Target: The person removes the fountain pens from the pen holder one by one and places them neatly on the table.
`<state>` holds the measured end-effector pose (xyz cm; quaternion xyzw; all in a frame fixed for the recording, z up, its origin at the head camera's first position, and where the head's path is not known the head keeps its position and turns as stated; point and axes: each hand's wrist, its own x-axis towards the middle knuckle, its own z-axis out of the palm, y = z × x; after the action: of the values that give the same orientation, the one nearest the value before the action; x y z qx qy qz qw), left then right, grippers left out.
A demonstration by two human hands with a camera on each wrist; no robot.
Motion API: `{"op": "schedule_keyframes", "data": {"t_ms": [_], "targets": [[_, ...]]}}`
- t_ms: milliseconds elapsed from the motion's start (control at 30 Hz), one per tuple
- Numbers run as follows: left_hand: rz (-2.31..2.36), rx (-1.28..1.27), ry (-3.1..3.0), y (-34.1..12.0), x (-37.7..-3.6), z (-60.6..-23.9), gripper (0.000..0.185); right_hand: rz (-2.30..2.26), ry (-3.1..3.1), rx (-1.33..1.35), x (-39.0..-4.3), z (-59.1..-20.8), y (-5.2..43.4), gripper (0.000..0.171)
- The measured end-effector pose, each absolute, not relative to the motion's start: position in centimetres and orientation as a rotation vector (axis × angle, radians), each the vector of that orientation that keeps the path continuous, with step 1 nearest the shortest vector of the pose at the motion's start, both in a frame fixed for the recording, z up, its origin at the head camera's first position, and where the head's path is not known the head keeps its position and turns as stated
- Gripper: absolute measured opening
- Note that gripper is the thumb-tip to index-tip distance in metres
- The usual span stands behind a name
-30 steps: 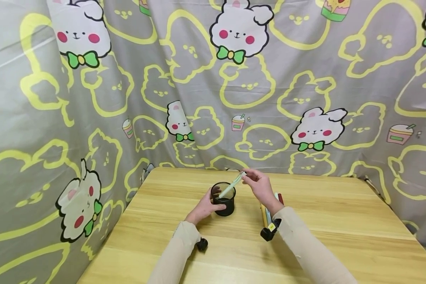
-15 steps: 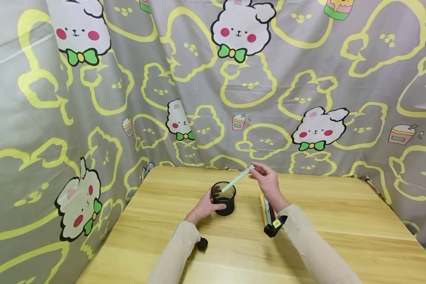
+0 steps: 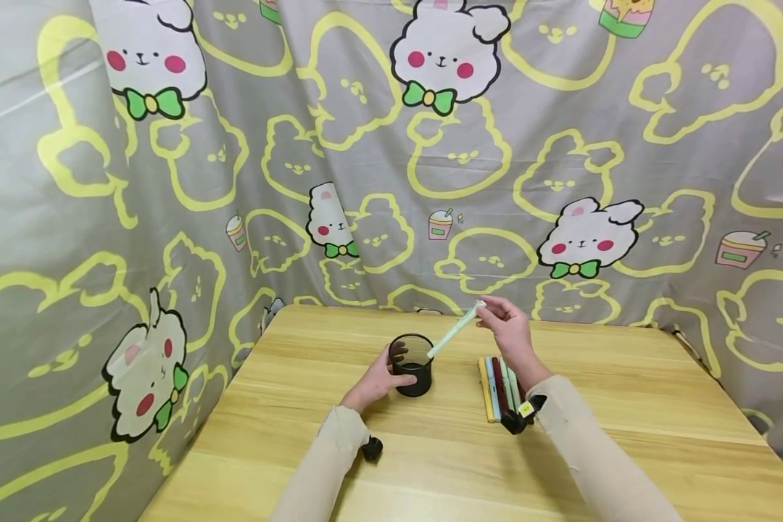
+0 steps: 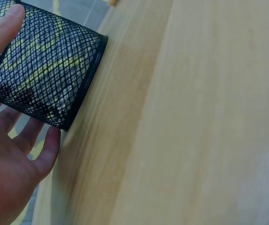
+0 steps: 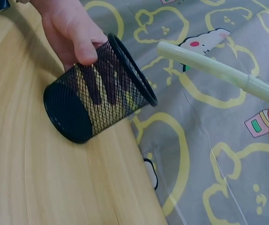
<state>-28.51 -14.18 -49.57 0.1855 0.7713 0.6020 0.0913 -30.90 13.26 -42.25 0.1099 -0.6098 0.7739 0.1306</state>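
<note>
My left hand grips a black mesh pen cup that stands upright on the table, thumb on the near side and fingers round the far side. Through the mesh in the right wrist view, those fingers show behind the wall. A pale green pen slants down toward the cup, pinched near its clip end by my right hand. Its lower end is just off the cup's right rim; in the right wrist view a gap separates the pen from the rim.
Right of the cup, several pens lie side by side on the wooden table, among them a yellow pen, a dark red pen and pale green ones, partly behind my right wrist. A patterned curtain hangs behind the table.
The pen's lower end has come up out of the cup and moved right, along with my right hand. More of the pen row now shows. My left hand and the cup stay put.
</note>
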Motion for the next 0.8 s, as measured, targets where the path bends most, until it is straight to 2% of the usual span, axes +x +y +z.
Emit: {"op": "schedule_keyframes", "data": {"t_ms": [367, 800], "targets": [[1.811, 0.552, 2.292, -14.0, -28.3, -49.5, 0.072, 2.252, -1.747, 0.301, -30.3, -42.1, 15.3, 0.015], [1.820, 0.544, 2.306, -14.0, -28.3, -49.6, 0.072, 2.258, -1.720, 0.306, -30.6, -43.0, 18.7, 0.015]]}}
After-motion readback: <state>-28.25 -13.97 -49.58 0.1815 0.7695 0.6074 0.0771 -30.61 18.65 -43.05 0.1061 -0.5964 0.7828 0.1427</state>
